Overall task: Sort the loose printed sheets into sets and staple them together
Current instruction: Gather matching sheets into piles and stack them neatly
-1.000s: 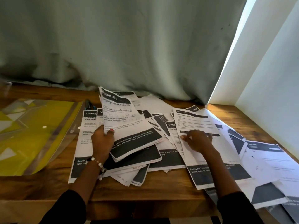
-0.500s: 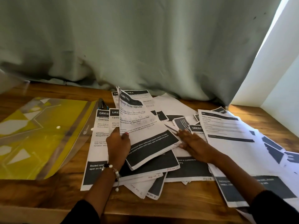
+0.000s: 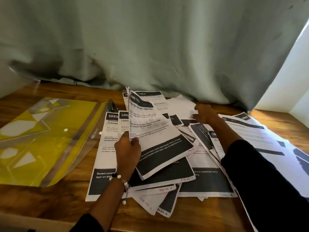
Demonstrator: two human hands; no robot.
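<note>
Many printed sheets with black header and footer bands lie in a loose overlapping pile (image 3: 197, 174) on the wooden desk (image 3: 55, 203). My left hand (image 3: 127, 151) grips the left edge of a thin set of sheets (image 3: 155, 134) and holds it tilted up above the pile. My right hand (image 3: 203, 113) reaches to the far side of the pile, fingers curled down onto a blank white sheet (image 3: 179, 104); whether it pinches that sheet is unclear. A dark stapler (image 3: 111, 106) with a blue part peeks out beyond the left sheets.
A clear plastic folder with yellow contents (image 3: 41, 139) lies on the left of the desk. A grey-green curtain (image 3: 150, 44) hangs along the back. A white wall (image 3: 287, 91) stands at the right. More sheets (image 3: 267, 139) spread toward the right edge.
My right hand moved from the right-hand sheets across the pile to its far side. My left hand tilted its held sheets further upright. The view shifted to the left.
</note>
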